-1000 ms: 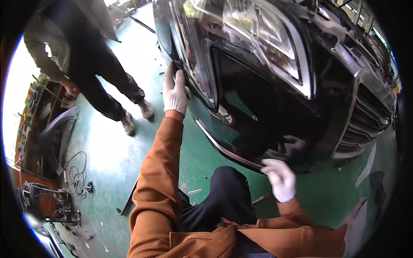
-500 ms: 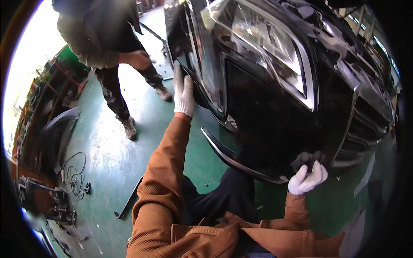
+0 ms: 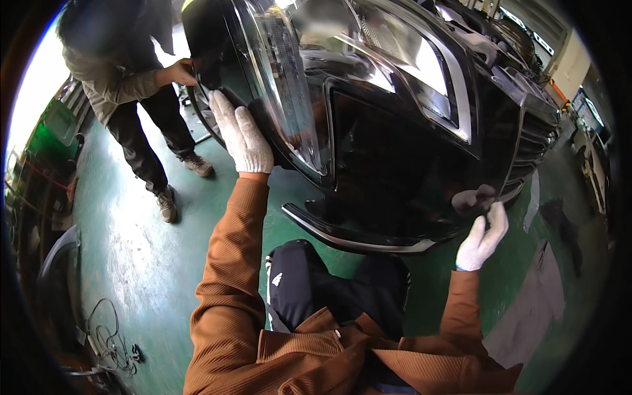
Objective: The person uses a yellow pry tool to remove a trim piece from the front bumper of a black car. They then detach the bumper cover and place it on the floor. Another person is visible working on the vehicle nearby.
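A glossy black car bumper point(image 3: 408, 178) fills the middle of the head view, below a clear headlight point(image 3: 431, 85). My left hand point(image 3: 245, 141), in a white knit glove, lies with its fingers stretched along the bumper's left side edge, by the wheel arch. Low at the bumper's right front is my right hand point(image 3: 484, 242), also gloved, thumb apart and fingers slightly bent. Its fingertips are at the glossy surface, which mirrors them; whether they touch, I cannot tell. Along the bumper's bottom runs a lip with a silver trim strip point(image 3: 355, 242).
A co-worker point(image 3: 125, 85) stands at the left, one bare hand point(image 3: 178, 72) at the car's side just beyond my left hand. On the green floor lie a tangled cable point(image 3: 112, 342) at lower left and a grey sheet point(image 3: 530, 309) at lower right.
The view has shifted, and the car's front sits differently in it. My left hand stays at the bumper's side edge. The co-worker's hand has come up to the car's side.
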`<state>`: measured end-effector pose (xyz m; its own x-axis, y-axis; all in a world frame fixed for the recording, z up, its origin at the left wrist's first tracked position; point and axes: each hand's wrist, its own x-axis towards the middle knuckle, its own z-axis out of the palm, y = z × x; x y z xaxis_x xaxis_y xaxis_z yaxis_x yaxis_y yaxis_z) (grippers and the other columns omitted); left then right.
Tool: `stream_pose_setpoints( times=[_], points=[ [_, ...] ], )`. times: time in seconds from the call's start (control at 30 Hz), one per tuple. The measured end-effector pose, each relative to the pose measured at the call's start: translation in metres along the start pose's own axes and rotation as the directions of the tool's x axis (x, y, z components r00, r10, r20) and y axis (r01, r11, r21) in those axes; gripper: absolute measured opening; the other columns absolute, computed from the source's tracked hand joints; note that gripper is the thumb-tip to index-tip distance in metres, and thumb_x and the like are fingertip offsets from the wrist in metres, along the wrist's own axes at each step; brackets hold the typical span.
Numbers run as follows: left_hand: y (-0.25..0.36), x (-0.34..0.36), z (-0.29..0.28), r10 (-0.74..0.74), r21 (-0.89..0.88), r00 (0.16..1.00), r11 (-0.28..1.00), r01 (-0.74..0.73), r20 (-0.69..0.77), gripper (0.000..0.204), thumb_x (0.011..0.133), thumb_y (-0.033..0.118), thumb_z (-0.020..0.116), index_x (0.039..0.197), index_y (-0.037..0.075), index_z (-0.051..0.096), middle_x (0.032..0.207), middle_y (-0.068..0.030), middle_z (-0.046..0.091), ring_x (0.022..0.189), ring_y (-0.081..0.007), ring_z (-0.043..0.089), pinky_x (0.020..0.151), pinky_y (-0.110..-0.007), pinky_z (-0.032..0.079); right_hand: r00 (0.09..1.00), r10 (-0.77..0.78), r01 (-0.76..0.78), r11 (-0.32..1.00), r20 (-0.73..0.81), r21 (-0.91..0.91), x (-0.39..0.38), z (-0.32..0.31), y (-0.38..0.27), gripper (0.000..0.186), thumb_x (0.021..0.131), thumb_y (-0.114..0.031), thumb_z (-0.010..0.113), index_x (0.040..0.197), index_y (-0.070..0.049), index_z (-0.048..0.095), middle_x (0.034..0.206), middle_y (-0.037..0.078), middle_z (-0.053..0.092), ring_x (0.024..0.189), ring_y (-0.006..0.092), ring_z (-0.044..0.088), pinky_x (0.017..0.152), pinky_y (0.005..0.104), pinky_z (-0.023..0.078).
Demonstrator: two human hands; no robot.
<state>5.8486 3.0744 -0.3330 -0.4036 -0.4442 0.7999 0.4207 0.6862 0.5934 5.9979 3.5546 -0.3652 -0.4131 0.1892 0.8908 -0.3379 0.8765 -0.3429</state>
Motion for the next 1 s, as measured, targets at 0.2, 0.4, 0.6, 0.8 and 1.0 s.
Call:
stream_pose_setpoints(
  times=[0.2, 0.4, 0.6, 0.8, 1.0],
  points=[
    [0.010, 0.013, 0.008, 0.025, -0.042, 1.000, 0.999, -0.025, -0.014, 0.068, 0.109, 0.035, 0.036, 0.161, -0.007, 0.023, 0.170, -0.0277, 0.018, 0.159, -0.0412, 0.015, 0.129, -0.046, 0.009, 0.940, 0.213, -0.230, 0.973, -0.267, -0.031, 0.018, 0.049, -0.026, 0.054, 0.106, -0.023, 0.043, 0.152, 0.006, 0.045, 0.155, 0.027, 0.046, 0.142, 0.0392, 0.044, 0.120, 0.0459, 0.033],
    [0.008, 0.016, 0.003, 0.008, -0.064, 1.000, 0.998, -0.008, -0.015, 0.076, 0.107, 0.044, 0.035, 0.161, -0.007, 0.022, 0.169, -0.0291, 0.019, 0.159, -0.0416, 0.015, 0.129, -0.046, 0.008, 0.953, 0.224, -0.233, 0.972, -0.204, -0.021, 0.017, 0.052, -0.028, 0.055, 0.107, -0.023, 0.038, 0.155, 0.005, 0.040, 0.155, 0.025, 0.046, 0.143, 0.0346, 0.043, 0.121, 0.0435, 0.032],
    [-0.002, 0.011, -0.002, 0.040, -0.056, 0.998, 0.998, -0.043, -0.039, 0.079, 0.109, 0.051, 0.032, 0.160, -0.007, 0.024, 0.168, -0.0288, 0.021, 0.158, -0.0413, 0.018, 0.128, -0.047, 0.010, 0.530, 0.835, -0.439, 0.124, 0.146, 0.890, 0.100, 0.025, -0.119, 0.050, 0.109, -0.027, 0.037, 0.144, 0.006, 0.053, 0.145, 0.018, 0.055, 0.132, 0.0242, 0.053, 0.114, 0.0376, 0.040],
    [0.000, 0.016, 0.012, 0.033, -0.159, 0.998, 0.986, -0.041, -0.052, 0.072, 0.110, 0.045, 0.033, 0.160, -0.007, 0.026, 0.168, -0.0271, 0.023, 0.158, -0.0392, 0.020, 0.129, -0.045, 0.010, 0.896, 0.295, -0.275, 0.955, -0.332, 0.108, 0.039, 0.071, -0.052, 0.053, 0.108, -0.022, 0.043, 0.151, 0.010, 0.043, 0.152, 0.025, 0.049, 0.139, 0.0338, 0.048, 0.118, 0.0397, 0.036],
    [-0.014, 0.016, 0.011, 0.019, -0.119, 0.999, 0.993, -0.024, -0.044, 0.071, 0.109, 0.043, 0.034, 0.161, -0.005, 0.027, 0.168, -0.0268, 0.023, 0.158, -0.0395, 0.020, 0.129, -0.045, 0.010, 0.979, 0.169, -0.181, 0.979, -0.112, -0.099, 0.008, 0.045, -0.054, 0.056, 0.108, -0.019, 0.045, 0.156, 0.008, 0.035, 0.162, 0.026, 0.038, 0.147, 0.0358, 0.041, 0.123, 0.0443, 0.031]
  ],
)
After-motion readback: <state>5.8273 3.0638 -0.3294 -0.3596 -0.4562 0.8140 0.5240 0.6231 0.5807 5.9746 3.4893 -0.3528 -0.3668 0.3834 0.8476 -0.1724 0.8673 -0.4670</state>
